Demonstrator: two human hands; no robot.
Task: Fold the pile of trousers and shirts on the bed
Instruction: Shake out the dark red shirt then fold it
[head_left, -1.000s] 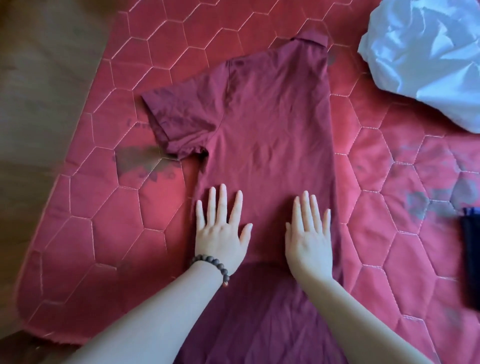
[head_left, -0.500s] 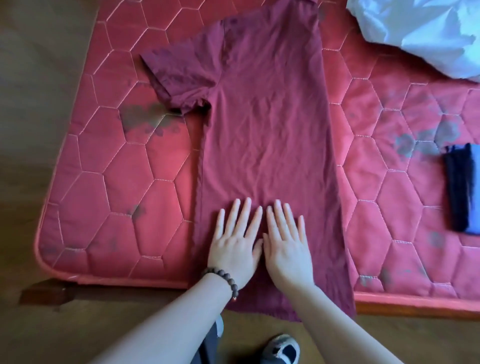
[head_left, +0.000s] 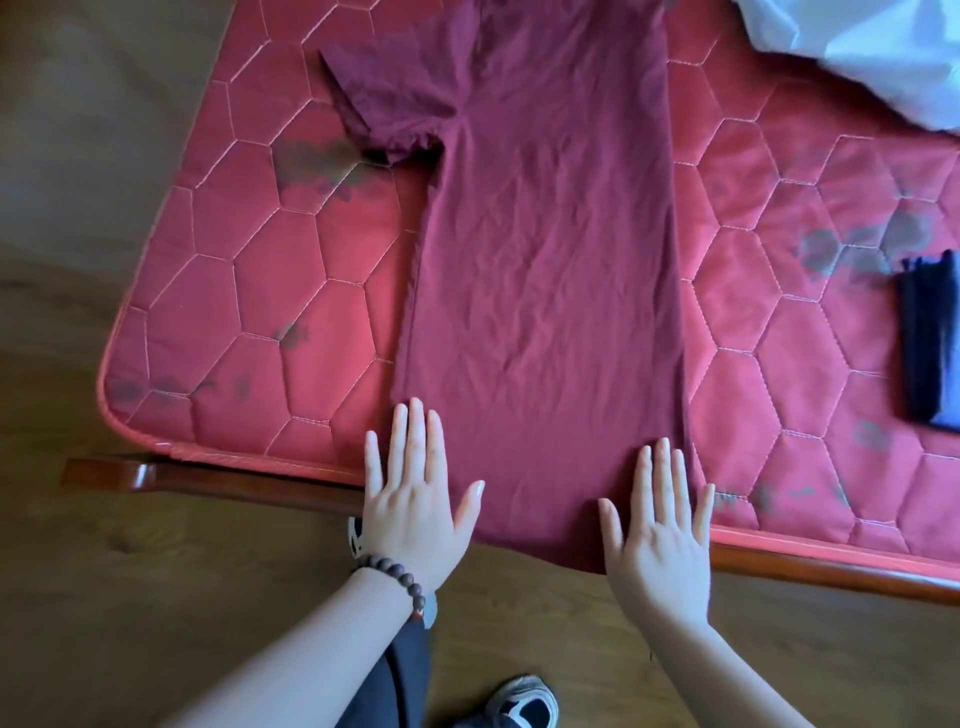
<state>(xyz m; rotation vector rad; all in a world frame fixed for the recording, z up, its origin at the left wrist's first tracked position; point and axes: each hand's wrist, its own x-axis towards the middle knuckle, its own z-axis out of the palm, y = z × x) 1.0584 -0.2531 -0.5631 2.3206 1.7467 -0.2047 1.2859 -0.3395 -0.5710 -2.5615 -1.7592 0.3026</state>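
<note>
My left hand (head_left: 415, 499) and my right hand (head_left: 657, 525) both lie flat with the fingers spread, holding nothing, each pressing one bottom corner of the maroon shirt (head_left: 545, 249). The shirt lies along the near edge of the mattress (head_left: 291, 322), already folded in half lengthwise I think, with one sleeve (head_left: 379, 104) pointing to the left edge, and its hem hangs a little over the near edge above the wooden bed frame (head_left: 234, 483). Here is the risk: if I pull more toward me, the hem can slide off and drag the body, and the wrinkles in the middle come back. The sleeve is bunched at the armpit, so folding now may trap a crease. A white garment (head_left: 857, 47) waits at the far right corner, and a dark folded piece (head_left: 930, 348) at the right edge.
</note>
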